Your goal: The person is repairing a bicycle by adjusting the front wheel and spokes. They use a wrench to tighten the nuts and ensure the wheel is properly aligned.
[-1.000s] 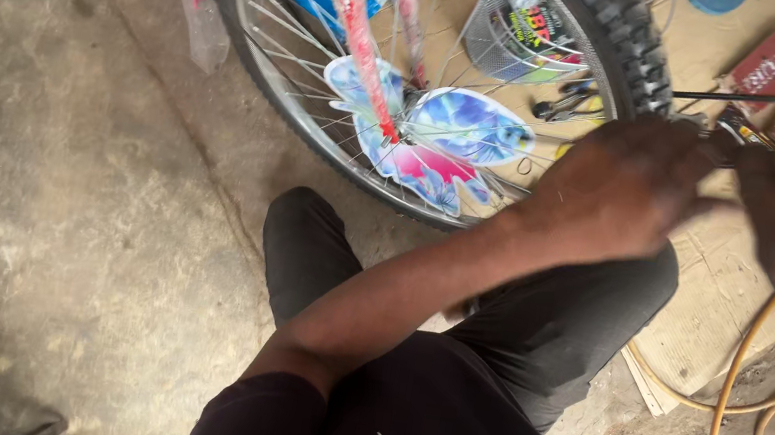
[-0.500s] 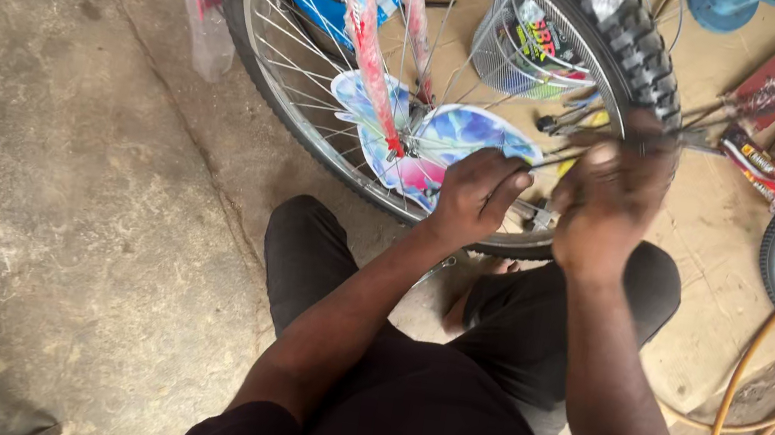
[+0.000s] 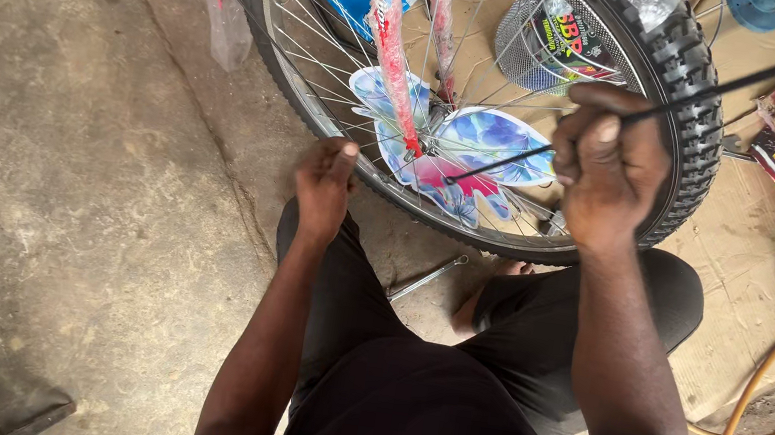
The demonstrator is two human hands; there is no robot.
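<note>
Concrete floor (image 3: 63, 152) — right hand (image 3: 606, 173) pinches cable (image 3: 729, 89) running up-right; left hand (image 3: 324, 183) curled shut on wheel (image 3: 696, 109) rim, nearer hub.

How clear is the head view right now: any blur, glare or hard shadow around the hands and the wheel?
Head view: even, soft daylight, no glare and no hard shadows; the right hand, the black cable it pinches and the bicycle wheel are sharp; the left hand at the rim is slightly soft; spokes read cleanly; the frame edges bend a little from the wide lens.
</note>
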